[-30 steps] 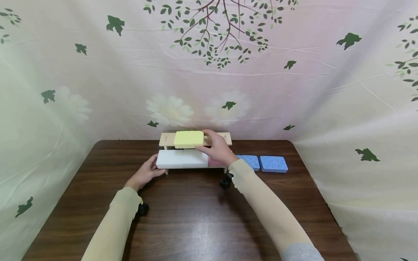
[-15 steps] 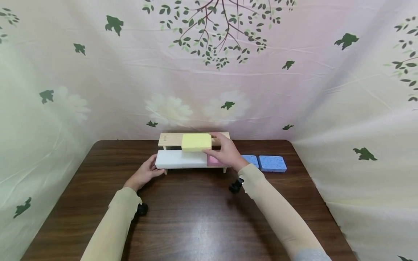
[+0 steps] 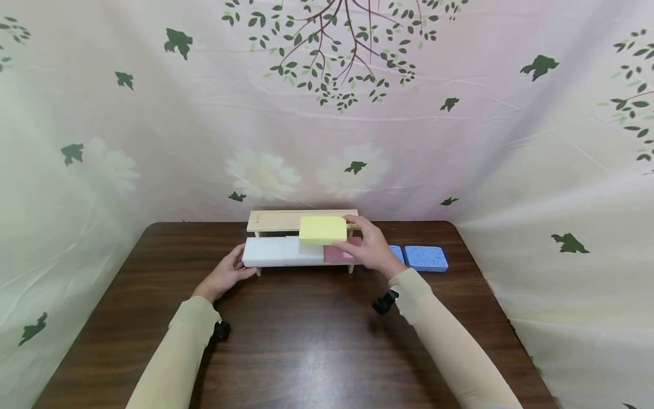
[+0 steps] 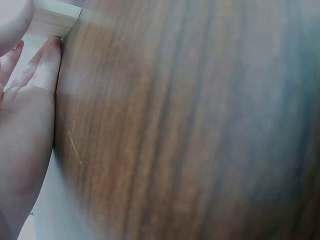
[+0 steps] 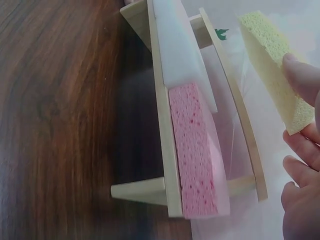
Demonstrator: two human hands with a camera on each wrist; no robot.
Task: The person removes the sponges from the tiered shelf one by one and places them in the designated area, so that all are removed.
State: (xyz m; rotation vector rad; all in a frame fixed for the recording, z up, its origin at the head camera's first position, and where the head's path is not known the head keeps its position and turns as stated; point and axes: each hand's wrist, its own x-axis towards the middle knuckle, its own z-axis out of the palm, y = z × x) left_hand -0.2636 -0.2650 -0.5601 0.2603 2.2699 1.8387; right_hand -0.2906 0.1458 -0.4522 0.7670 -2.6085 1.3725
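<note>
Head view first: at far left I see the left sleeve (image 3: 176,352) with a black device (image 3: 222,330) at its wrist, then the left grip (image 3: 227,274), which grasps the left end of the wooden rack (image 3: 278,220), thumb at the front, fingers at the side. My left wrist feed shows those fingers against pale wood, with the worktop (image 3: 301,329) filling most of the rest. Next along, two white blocks (image 3: 264,251) lie side by side on the rack's lower board. Above the right-hand one I find the yellow sponge (image 3: 322,229), held in the air; my right wrist feed shows it apart from the rack. Just right of the blocks, on the same board, sits the pink sponge (image 3: 333,257), partly covered in the head view. The right grip (image 3: 375,247) pinches the yellow sponge by its right end, between thumb and fingers. Past that, two blue sponges (image 3: 426,258) lie flat on the worktop, the left one partly hidden from me by the right grip
</note>
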